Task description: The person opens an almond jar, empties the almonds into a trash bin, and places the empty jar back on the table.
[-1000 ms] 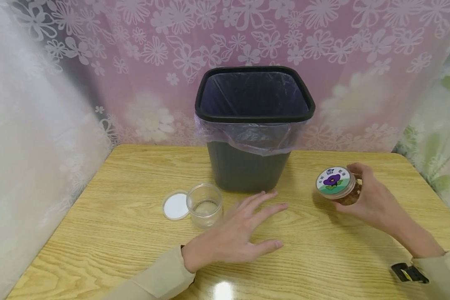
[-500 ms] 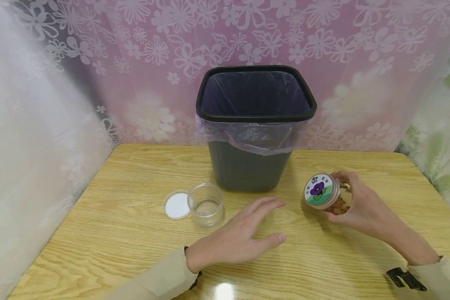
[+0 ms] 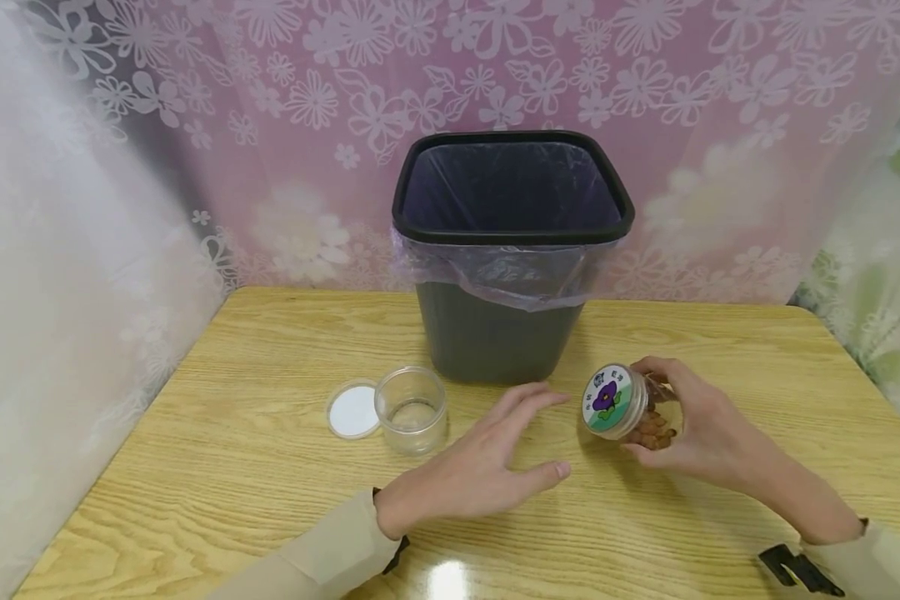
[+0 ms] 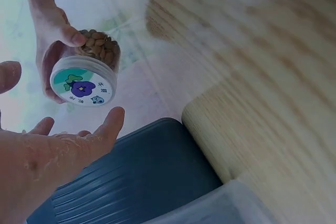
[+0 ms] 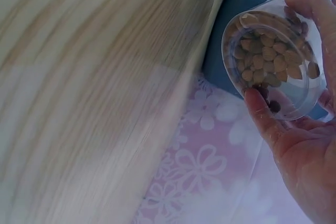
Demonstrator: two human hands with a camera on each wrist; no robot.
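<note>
Right hand [image 3: 712, 429] gripping a tilted jar [image 3: 630, 407] of nuts [image 3: 652, 429] toward the right edge of the desk [image 3: 270, 517], left hand [image 3: 483, 471] nearby, thumb and fingers wide apart, bin [image 3: 498, 342] near the back edge

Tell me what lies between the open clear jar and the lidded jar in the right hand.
In the head view, the left hand lies between the open clear jar and the lidded jar, with bare tabletop beside it.

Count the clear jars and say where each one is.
2. The lidded jar is tilted in the right hand; the open jar stands on the table between the white disc and the left hand. The bin may hide more.
</note>
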